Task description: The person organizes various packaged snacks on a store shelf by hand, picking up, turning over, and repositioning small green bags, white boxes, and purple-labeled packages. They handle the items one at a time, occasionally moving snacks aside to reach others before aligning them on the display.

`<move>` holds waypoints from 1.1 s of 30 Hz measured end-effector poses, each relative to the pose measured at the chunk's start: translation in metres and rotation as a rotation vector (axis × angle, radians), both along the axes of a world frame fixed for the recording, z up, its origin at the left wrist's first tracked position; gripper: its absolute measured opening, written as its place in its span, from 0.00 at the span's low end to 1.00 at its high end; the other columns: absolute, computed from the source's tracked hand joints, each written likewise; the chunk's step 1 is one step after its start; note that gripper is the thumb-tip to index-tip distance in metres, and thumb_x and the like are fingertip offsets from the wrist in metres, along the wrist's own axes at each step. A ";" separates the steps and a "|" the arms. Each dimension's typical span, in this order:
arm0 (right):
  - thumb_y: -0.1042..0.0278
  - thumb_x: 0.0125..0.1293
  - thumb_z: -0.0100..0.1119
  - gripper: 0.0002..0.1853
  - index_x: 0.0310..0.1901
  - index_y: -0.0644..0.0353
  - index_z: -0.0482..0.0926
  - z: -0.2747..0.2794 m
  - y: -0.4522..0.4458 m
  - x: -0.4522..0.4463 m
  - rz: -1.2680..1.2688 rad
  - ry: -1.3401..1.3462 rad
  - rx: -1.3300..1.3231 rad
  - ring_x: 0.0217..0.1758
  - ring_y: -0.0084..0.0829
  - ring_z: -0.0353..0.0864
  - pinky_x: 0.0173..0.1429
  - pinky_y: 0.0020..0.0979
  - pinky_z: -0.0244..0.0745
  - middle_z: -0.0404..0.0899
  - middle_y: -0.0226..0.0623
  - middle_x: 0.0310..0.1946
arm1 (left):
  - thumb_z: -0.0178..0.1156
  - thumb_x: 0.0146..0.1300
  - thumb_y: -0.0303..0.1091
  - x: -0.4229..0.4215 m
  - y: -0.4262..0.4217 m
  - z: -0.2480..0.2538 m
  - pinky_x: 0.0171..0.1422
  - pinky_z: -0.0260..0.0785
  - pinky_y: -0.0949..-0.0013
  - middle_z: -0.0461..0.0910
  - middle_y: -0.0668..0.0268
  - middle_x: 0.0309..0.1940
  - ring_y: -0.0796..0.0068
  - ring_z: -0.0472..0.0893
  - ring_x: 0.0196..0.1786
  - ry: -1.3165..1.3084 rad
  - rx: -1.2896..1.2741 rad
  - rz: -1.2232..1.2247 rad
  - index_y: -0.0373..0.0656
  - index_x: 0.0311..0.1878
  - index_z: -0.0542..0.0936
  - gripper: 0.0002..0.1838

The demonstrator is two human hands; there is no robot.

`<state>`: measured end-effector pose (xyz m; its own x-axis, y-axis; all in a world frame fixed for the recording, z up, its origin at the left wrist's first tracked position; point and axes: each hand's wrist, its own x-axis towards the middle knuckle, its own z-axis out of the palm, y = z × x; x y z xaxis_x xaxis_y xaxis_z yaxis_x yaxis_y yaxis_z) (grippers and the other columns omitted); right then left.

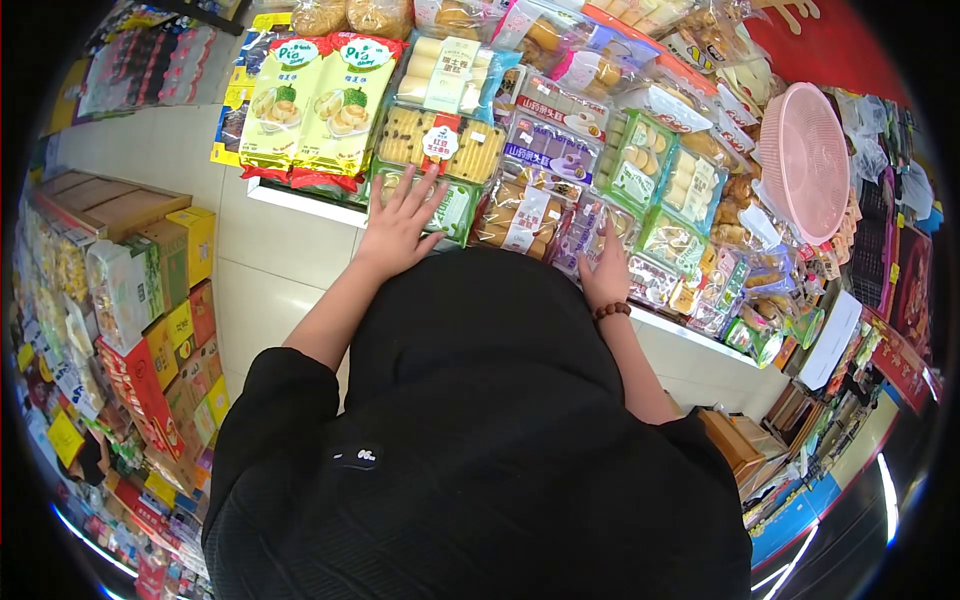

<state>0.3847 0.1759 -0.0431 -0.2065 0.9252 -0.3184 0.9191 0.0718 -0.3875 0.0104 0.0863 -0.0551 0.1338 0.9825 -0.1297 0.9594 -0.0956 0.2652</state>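
My left hand (398,228) lies with its fingers spread on a green-labelled cake pack (457,208) at the display's front edge. Its fingertips reach the pack of yellow, dark-dotted cakes (478,152) with a red-and-white label just behind. My right hand (607,272), a beaded bracelet at its wrist, rests open on a purple-labelled pack (577,235). Between my hands sits a clear pack of brown rolls (514,215) with a white label. Two green-and-yellow Pia pastry bags (345,105) lie behind and left of my left hand.
A pink plastic basket (805,165) leans over packaged breads at the right. The display's white front edge (690,335) runs close to my body. Stacked boxes (165,345) stand at the left on a tiled floor (265,305). Wooden crates (735,445) are at the lower right.
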 end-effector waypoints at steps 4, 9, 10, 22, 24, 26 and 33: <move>0.69 0.68 0.67 0.35 0.76 0.60 0.67 -0.036 -0.006 0.010 -0.067 0.216 0.058 0.53 0.39 0.83 0.57 0.37 0.81 0.79 0.46 0.62 | 0.58 0.73 0.57 0.005 0.005 -0.004 0.84 0.36 0.29 0.50 0.69 0.87 0.58 0.46 0.88 -0.015 0.059 -0.009 0.61 0.83 0.60 0.39; 0.68 0.70 0.66 0.30 0.72 0.60 0.73 -0.036 0.008 0.006 -0.236 0.263 -0.023 0.43 0.39 0.86 0.51 0.37 0.82 0.82 0.47 0.57 | 0.57 0.72 0.57 0.005 0.007 -0.013 0.84 0.36 0.31 0.51 0.69 0.86 0.58 0.48 0.88 0.016 0.057 -0.008 0.60 0.83 0.62 0.38; 0.68 0.69 0.66 0.29 0.71 0.61 0.74 -0.024 0.015 -0.002 -0.276 0.238 -0.053 0.44 0.41 0.87 0.51 0.38 0.83 0.83 0.48 0.56 | 0.58 0.72 0.57 0.005 0.007 -0.013 0.84 0.36 0.32 0.51 0.68 0.86 0.58 0.49 0.88 0.016 0.061 -0.011 0.60 0.83 0.63 0.38; 0.68 0.67 0.67 0.27 0.68 0.59 0.78 -0.042 0.033 0.004 -0.257 0.164 -0.076 0.44 0.43 0.88 0.53 0.40 0.82 0.85 0.48 0.55 | 0.56 0.73 0.59 0.005 0.007 -0.015 0.85 0.37 0.32 0.50 0.73 0.86 0.64 0.47 0.88 0.022 0.066 0.005 0.66 0.83 0.61 0.37; 0.67 0.68 0.68 0.27 0.68 0.59 0.78 -0.048 0.034 0.008 -0.228 0.159 -0.056 0.46 0.42 0.88 0.53 0.39 0.82 0.85 0.48 0.55 | 0.58 0.72 0.57 0.005 0.007 -0.014 0.85 0.37 0.33 0.52 0.70 0.86 0.60 0.50 0.87 0.014 0.083 -0.001 0.63 0.83 0.62 0.38; 0.66 0.69 0.69 0.27 0.69 0.59 0.78 -0.056 0.034 0.012 -0.167 0.121 0.011 0.45 0.40 0.89 0.52 0.39 0.82 0.85 0.49 0.55 | 0.59 0.72 0.56 0.005 0.008 -0.013 0.84 0.38 0.34 0.53 0.69 0.86 0.58 0.51 0.87 0.009 0.094 -0.005 0.61 0.82 0.62 0.38; 0.67 0.68 0.67 0.28 0.70 0.58 0.76 -0.046 0.032 0.010 -0.137 0.125 -0.015 0.52 0.45 0.85 0.57 0.42 0.80 0.80 0.50 0.57 | 0.60 0.71 0.54 0.005 0.008 -0.013 0.84 0.38 0.33 0.53 0.67 0.86 0.57 0.51 0.87 -0.012 0.093 -0.007 0.59 0.83 0.62 0.39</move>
